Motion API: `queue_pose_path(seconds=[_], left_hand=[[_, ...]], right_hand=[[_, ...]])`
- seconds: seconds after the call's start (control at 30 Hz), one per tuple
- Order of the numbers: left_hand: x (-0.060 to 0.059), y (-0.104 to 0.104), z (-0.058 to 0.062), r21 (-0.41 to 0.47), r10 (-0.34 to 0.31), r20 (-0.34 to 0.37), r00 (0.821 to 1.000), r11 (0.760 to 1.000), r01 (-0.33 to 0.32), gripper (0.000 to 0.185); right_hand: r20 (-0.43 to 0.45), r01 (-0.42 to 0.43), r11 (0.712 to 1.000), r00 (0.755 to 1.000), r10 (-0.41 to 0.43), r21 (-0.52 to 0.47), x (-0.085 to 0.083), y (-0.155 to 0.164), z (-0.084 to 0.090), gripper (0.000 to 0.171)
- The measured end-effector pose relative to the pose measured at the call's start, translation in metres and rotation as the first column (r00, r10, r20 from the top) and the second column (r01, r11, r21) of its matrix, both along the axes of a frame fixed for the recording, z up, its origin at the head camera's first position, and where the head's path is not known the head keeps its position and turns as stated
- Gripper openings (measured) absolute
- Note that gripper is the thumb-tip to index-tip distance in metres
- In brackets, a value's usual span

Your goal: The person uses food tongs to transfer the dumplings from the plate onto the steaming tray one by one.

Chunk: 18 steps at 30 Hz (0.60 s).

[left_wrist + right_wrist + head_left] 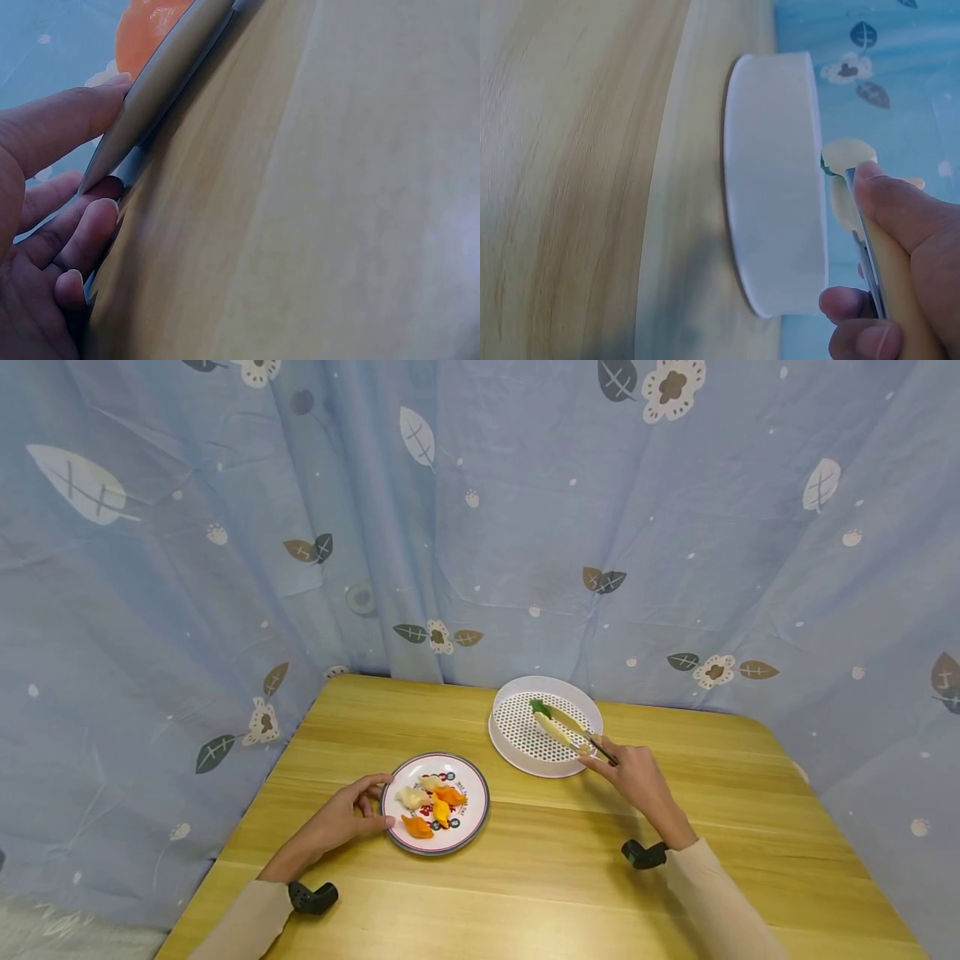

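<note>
White perforated tray [517,735] holds a dumpling [553,727] gripped by right-hand [637,777] chopsticks [592,743]; left hand [341,818] grips the dumpling plate [472,814].

**Counting what is sitting out**

Sitting on the surface [675,827]: one patterned plate [474,814], carrying five dumplings [433,806], three orange, two pale. One white strainer basket [510,739] is holding one pale vegetable piece [551,727]. One pair of tongs [581,735]. Two hands working.
</note>
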<state>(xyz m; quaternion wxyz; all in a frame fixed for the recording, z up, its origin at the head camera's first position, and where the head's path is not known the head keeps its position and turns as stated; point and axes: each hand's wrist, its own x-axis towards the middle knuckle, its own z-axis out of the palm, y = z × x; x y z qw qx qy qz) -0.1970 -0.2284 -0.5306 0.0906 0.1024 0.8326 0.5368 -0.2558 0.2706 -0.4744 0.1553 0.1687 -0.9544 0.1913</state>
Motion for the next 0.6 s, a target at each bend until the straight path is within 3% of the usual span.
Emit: queue_pose_path(seconds=[0.4,0.6], left_hand=[[-0.001,0.0,-0.002,-0.015,0.011,0.011,1.0,1.0,-0.011,0.07],[-0.001,0.0,-0.002,-0.011,0.014,0.015,1.0,1.0,-0.014,0.069]], right_hand=[[0.074,0.064,0.998,0.995,-0.063,-0.002,-0.01,0.008,-0.005,0.055],[0.112,0.084,0.996,0.99,-0.083,-0.009,-0.014,0.009,-0.004,0.044]])
